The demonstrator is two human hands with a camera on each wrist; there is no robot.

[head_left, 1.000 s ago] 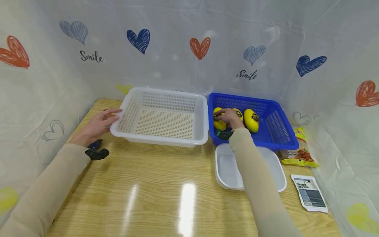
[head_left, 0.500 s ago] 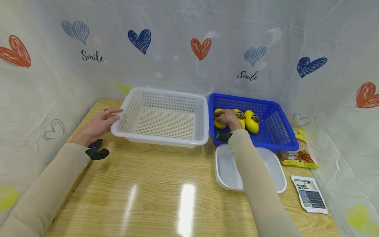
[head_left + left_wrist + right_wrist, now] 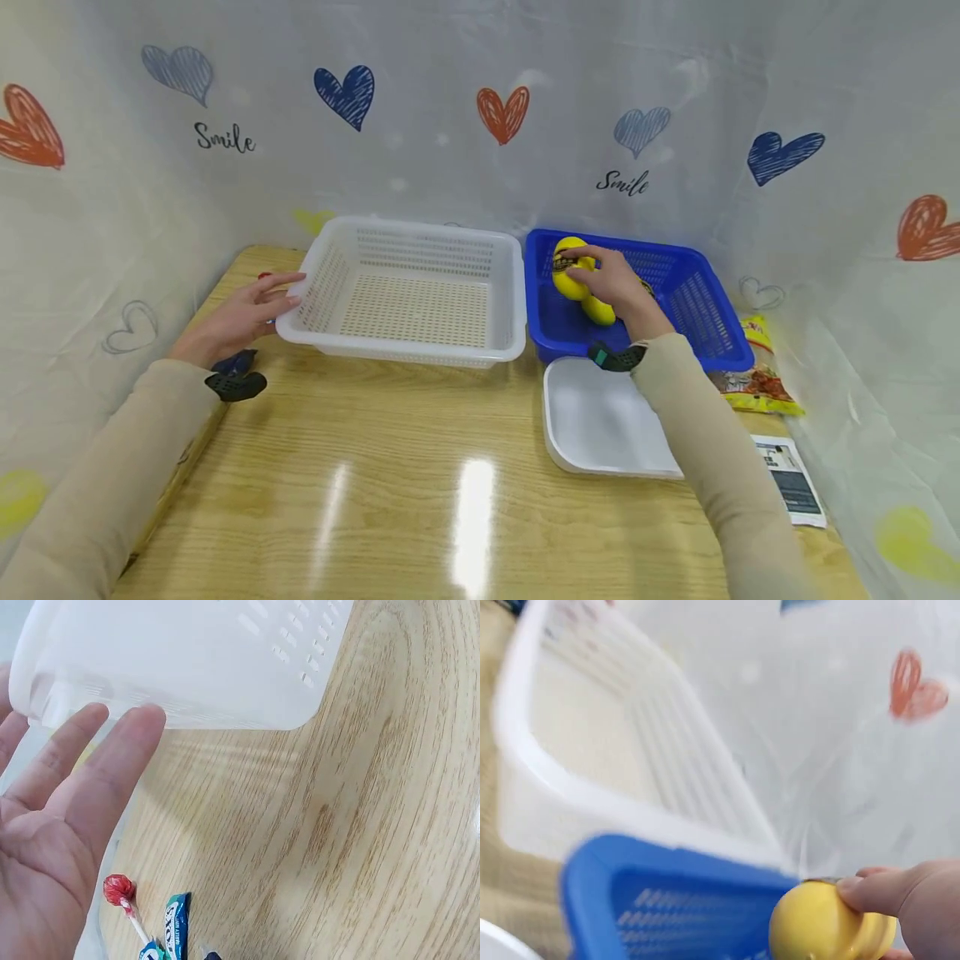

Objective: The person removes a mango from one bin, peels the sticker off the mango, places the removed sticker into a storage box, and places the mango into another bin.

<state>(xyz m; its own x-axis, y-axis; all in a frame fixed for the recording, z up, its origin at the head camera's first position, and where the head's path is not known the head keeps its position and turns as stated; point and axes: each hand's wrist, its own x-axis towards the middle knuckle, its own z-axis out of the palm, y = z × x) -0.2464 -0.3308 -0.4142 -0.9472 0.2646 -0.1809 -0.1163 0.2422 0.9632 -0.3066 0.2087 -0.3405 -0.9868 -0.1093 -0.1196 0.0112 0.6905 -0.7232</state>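
Observation:
My right hand (image 3: 621,287) pinches a yellow mango (image 3: 570,275) with a dark printed band, raised above the floor of the blue basket (image 3: 551,332). Below it a second mango (image 3: 598,312) lies in that basket, and a third is mostly hidden behind my hand. In the right wrist view, thumb and fingers hold the mango (image 3: 810,922) near the blue rim. My left hand (image 3: 234,321) has its fingers extended at the left rim of the white slotted basket (image 3: 405,353); the left wrist view shows those fingers (image 3: 124,754) relaxed beside its wall.
A shallow white tray (image 3: 600,421) sits in front of the blue basket. To the right lie a yellow snack bag (image 3: 759,379) and a white-and-grey packet (image 3: 795,487). Near my left hand are a red lollipop (image 3: 118,889) and a blue-green wrapped candy (image 3: 177,924).
My right hand has lifted the leftmost mango up from the blue basket's floor, the wrist swinging right. My left hand has stayed at the white basket's rim.

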